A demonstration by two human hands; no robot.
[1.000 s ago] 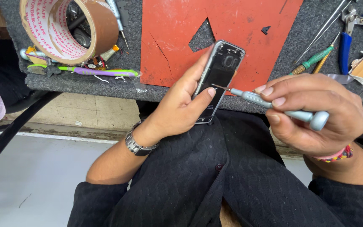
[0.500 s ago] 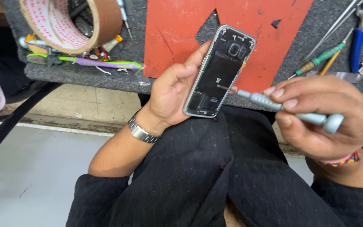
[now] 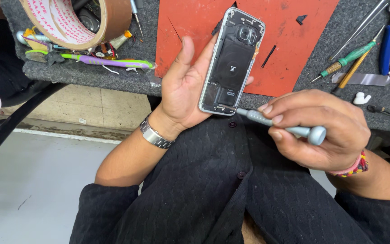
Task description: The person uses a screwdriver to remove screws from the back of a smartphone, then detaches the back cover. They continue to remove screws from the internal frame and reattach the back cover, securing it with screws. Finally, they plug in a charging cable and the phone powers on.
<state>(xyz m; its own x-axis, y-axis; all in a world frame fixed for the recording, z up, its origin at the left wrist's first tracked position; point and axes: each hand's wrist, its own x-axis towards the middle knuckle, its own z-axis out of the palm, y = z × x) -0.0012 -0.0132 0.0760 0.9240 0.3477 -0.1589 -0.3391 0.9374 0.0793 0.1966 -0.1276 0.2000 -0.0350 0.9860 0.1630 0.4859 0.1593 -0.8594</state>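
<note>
My left hand (image 3: pixel 185 88) holds an opened phone (image 3: pixel 232 63) with its back cover off, dark insides and camera module facing up, silver frame around it. A metal watch is on that wrist. My right hand (image 3: pixel 314 129) grips a grey precision screwdriver (image 3: pixel 280 125). Its tip touches the phone's lower edge. Both hands sit over my lap, just in front of the bench edge.
A red mat (image 3: pixel 285 40) lies on the grey felt bench (image 3: pixel 91 72). At left are a large roll of brown tape (image 3: pixel 75 20) and a purple-green tool (image 3: pixel 109 61). At right lie a green-handled screwdriver (image 3: pixel 346 58), blue-handled pliers (image 3: pixel 389 40) and a white earbud (image 3: pixel 362 97).
The phone has turned more upright in my left hand, and the screwdriver tip has shifted from its middle edge down to its lower end.
</note>
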